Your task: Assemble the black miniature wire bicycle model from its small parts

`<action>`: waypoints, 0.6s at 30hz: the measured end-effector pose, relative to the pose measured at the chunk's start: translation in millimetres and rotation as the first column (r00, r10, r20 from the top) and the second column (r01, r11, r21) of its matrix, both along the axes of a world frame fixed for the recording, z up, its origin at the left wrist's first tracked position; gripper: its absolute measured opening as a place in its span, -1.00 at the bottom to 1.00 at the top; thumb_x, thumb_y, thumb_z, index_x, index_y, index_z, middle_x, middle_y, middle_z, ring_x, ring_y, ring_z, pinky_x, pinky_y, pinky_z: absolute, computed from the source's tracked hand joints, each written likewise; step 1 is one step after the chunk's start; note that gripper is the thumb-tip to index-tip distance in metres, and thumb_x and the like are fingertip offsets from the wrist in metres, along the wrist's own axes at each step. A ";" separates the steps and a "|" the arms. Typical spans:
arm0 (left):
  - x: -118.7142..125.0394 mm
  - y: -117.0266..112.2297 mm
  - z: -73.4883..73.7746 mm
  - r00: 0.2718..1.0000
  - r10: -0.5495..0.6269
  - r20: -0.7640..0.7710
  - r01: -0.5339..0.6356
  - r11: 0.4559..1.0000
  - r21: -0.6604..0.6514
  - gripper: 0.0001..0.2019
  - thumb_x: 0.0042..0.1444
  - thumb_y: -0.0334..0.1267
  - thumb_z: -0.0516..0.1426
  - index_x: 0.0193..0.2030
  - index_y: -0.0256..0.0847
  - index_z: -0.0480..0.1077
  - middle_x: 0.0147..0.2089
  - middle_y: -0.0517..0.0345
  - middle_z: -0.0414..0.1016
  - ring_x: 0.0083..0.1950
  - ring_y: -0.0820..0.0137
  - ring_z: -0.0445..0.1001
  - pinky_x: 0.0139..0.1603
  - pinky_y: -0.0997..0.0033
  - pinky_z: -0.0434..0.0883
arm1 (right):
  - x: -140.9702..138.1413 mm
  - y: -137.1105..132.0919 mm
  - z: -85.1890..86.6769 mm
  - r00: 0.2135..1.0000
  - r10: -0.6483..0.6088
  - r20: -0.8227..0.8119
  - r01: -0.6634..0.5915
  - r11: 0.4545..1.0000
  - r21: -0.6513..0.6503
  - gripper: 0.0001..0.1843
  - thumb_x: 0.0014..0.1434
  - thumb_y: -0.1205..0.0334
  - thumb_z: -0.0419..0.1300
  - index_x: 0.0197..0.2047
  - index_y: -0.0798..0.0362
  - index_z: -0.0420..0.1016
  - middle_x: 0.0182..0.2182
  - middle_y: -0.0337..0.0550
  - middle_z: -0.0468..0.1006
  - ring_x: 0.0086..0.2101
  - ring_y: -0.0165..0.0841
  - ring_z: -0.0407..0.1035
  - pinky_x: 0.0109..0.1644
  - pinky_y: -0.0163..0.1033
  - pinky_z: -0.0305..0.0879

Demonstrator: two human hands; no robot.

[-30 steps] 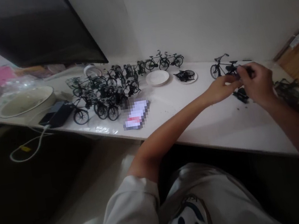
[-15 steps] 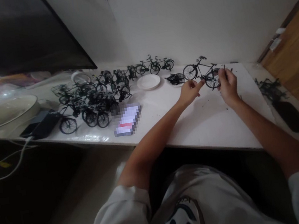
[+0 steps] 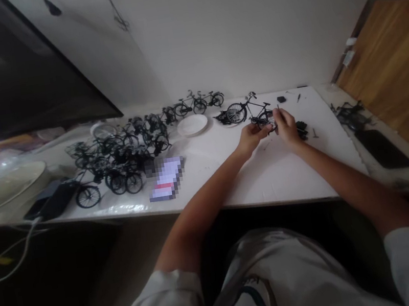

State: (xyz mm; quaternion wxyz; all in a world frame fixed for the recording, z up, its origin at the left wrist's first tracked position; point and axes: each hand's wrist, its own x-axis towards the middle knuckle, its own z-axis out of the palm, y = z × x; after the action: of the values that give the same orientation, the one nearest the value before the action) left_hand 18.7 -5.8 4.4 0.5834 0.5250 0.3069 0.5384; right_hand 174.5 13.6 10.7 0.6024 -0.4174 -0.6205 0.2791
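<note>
Bicycle (image 3: pixel 251 113), rear wheel (image 3: pixel 265 119) at fingers (image 3: pixel 280 119)

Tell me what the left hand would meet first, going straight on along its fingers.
For the left hand, most likely the small bicycle's rear wheel, which it seems to touch; the right hand lies just beyond, though depth is unclear.
</note>
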 end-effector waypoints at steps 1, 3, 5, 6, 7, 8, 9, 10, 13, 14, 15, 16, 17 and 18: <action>-0.4 -0.1 -0.2 1.000 -0.005 0.006 0.005 1.000 0.006 -0.36 -0.15 0.18 0.61 -0.15 -0.31 0.60 -0.16 0.02 0.68 -0.13 0.35 0.59 0.03 0.27 0.47 | -0.3 -1.2 -0.6 1.000 -0.022 0.012 0.022 1.000 0.019 -0.25 0.32 -0.66 0.08 -0.32 -0.09 0.37 -0.46 -0.24 0.40 -0.35 -0.29 0.35 -0.30 -0.20 0.31; -1.3 -0.6 0.0 1.000 0.003 0.023 -0.003 1.000 0.012 -0.35 -0.15 0.15 0.61 -0.10 -0.29 0.60 -0.11 -0.01 0.70 -0.10 0.31 0.62 0.05 0.26 0.49 | -0.7 -2.9 -1.5 0.998 -0.068 0.018 0.067 0.997 0.039 -0.25 0.31 -0.65 0.10 -0.34 -0.08 0.36 -0.43 -0.23 0.43 -0.31 -0.28 0.36 -0.19 -0.17 0.33; -2.3 -0.7 -0.3 0.998 0.028 0.050 -0.028 1.000 -0.001 -0.34 -0.15 0.12 0.62 -0.07 -0.26 0.55 -0.07 -0.03 0.72 -0.06 0.27 0.65 0.08 0.23 0.51 | -0.9 -4.0 -2.3 0.996 -0.078 0.043 0.077 0.997 0.032 -0.25 0.31 -0.65 0.09 -0.35 -0.07 0.35 -0.41 -0.22 0.45 -0.30 -0.27 0.34 -0.14 -0.15 0.31; -2.9 -0.3 -0.7 0.997 0.043 0.060 -0.042 0.999 -0.009 -0.32 -0.16 0.11 0.63 -0.05 -0.24 0.52 -0.05 -0.04 0.72 -0.04 0.25 0.67 0.09 0.20 0.52 | -1.0 -4.4 -2.7 0.996 -0.081 0.048 0.080 0.997 0.025 -0.25 0.31 -0.66 0.08 -0.35 -0.07 0.35 -0.41 -0.21 0.46 -0.30 -0.27 0.33 -0.14 -0.15 0.30; -3.7 0.5 -1.2 0.996 0.058 0.067 -0.057 0.998 -0.013 -0.31 -0.16 0.09 0.64 -0.04 -0.22 0.49 -0.03 -0.05 0.72 -0.02 0.24 0.68 0.10 0.19 0.53 | -1.1 -4.9 -3.0 0.995 -0.083 0.049 0.082 0.996 0.018 -0.24 0.30 -0.66 0.08 -0.35 -0.07 0.36 -0.40 -0.21 0.47 -0.31 -0.27 0.33 -0.14 -0.14 0.29; -4.6 1.6 -1.6 0.995 0.071 0.068 -0.071 0.997 -0.015 -0.30 -0.17 0.08 0.64 -0.03 -0.20 0.46 -0.01 -0.05 0.72 -0.01 0.24 0.68 0.11 0.18 0.53 | -1.4 -5.7 -3.4 0.995 -0.083 0.047 0.082 0.997 0.013 -0.24 0.30 -0.66 0.08 -0.34 -0.07 0.37 -0.40 -0.20 0.48 -0.31 -0.27 0.32 -0.14 -0.14 0.28; -5.6 3.0 -2.0 0.994 0.085 0.065 -0.084 0.996 -0.014 -0.29 -0.16 0.08 0.64 -0.02 -0.19 0.45 0.00 -0.05 0.72 0.00 0.23 0.68 0.11 0.18 0.53 | -1.9 -6.7 -3.7 0.996 -0.080 0.042 0.079 0.997 0.010 -0.25 0.29 -0.65 0.08 -0.33 -0.06 0.39 -0.40 -0.20 0.49 -0.30 -0.26 0.32 -0.14 -0.14 0.28; -6.7 4.5 -2.1 0.993 0.099 0.062 -0.098 0.995 -0.013 -0.29 -0.16 0.08 0.64 -0.03 -0.18 0.44 0.00 -0.06 0.72 0.00 0.23 0.69 0.10 0.18 0.52 | -2.7 -7.9 -4.1 0.997 -0.072 0.037 0.072 0.997 0.003 -0.25 0.29 -0.64 0.10 -0.31 -0.06 0.41 -0.39 -0.20 0.50 -0.30 -0.26 0.32 -0.14 -0.15 0.28; -10.1 8.5 -1.0 0.987 0.145 0.062 -0.146 0.989 0.005 -0.33 -0.14 0.06 0.63 -0.08 -0.18 0.42 -0.03 -0.02 0.71 0.00 0.24 0.68 0.08 0.22 0.52 | -6.0 -12.9 -5.0 0.999 -0.044 0.028 0.045 0.998 -0.038 -0.29 0.24 -0.59 0.19 -0.26 -0.04 0.49 -0.40 -0.23 0.48 -0.32 -0.29 0.30 -0.18 -0.16 0.26; -11.1 9.2 -0.1 0.986 0.157 0.059 -0.158 0.987 0.016 -0.36 -0.13 0.04 0.62 -0.09 -0.18 0.42 -0.04 0.00 0.71 -0.02 0.26 0.67 0.07 0.24 0.52 | -7.1 -14.5 -5.3 0.999 -0.043 0.027 0.045 0.998 -0.053 -0.31 0.23 -0.57 0.23 -0.25 -0.03 0.51 -0.42 -0.26 0.44 -0.34 -0.30 0.27 -0.21 -0.17 0.24; -11.8 9.5 0.9 0.985 0.167 0.054 -0.168 0.985 0.026 -0.39 -0.10 0.02 0.61 -0.10 -0.17 0.42 -0.06 0.03 0.71 -0.04 0.29 0.66 0.07 0.25 0.51 | -8.2 -15.8 -5.6 0.999 -0.047 0.027 0.049 0.997 -0.062 -0.33 0.21 -0.54 0.26 -0.24 -0.03 0.52 -0.44 -0.28 0.39 -0.37 -0.31 0.24 -0.24 -0.18 0.21; -12.3 9.5 2.1 0.984 0.174 0.045 -0.176 0.984 0.033 -0.42 -0.08 -0.01 0.60 -0.10 -0.17 0.42 -0.08 0.05 0.70 -0.06 0.31 0.65 0.07 0.25 0.51 | -9.0 -17.0 -5.8 0.998 -0.049 0.025 0.050 0.997 -0.064 -0.35 0.21 -0.52 0.29 -0.24 -0.03 0.53 -0.47 -0.30 0.34 -0.39 -0.32 0.21 -0.27 -0.19 0.17; -12.6 9.2 3.4 0.983 0.181 0.034 -0.182 0.983 0.033 -0.45 -0.05 -0.04 0.59 -0.10 -0.17 0.42 -0.09 0.06 0.70 -0.07 0.32 0.65 0.07 0.26 0.51 | -9.5 -17.8 -5.9 0.999 -0.048 0.020 0.049 0.997 -0.059 -0.37 0.22 -0.49 0.30 -0.23 -0.03 0.54 -0.48 -0.32 0.30 -0.40 -0.33 0.18 -0.30 -0.19 0.13; -12.7 8.7 4.8 0.981 0.191 0.023 -0.191 0.981 0.028 -0.47 -0.04 -0.07 0.58 -0.10 -0.17 0.42 -0.10 0.07 0.70 -0.07 0.32 0.65 0.08 0.25 0.52 | -9.8 -18.4 -5.8 0.999 -0.045 0.017 0.046 0.998 -0.053 -0.39 0.22 -0.47 0.31 -0.22 -0.03 0.54 -0.49 -0.33 0.26 -0.42 -0.34 0.16 -0.32 -0.20 0.10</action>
State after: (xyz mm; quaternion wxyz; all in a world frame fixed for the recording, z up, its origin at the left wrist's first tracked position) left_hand 6.0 3.0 9.2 0.5242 0.4963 0.3416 0.6018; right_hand 164.7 -4.8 4.9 0.5924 -0.4494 -0.6079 0.2785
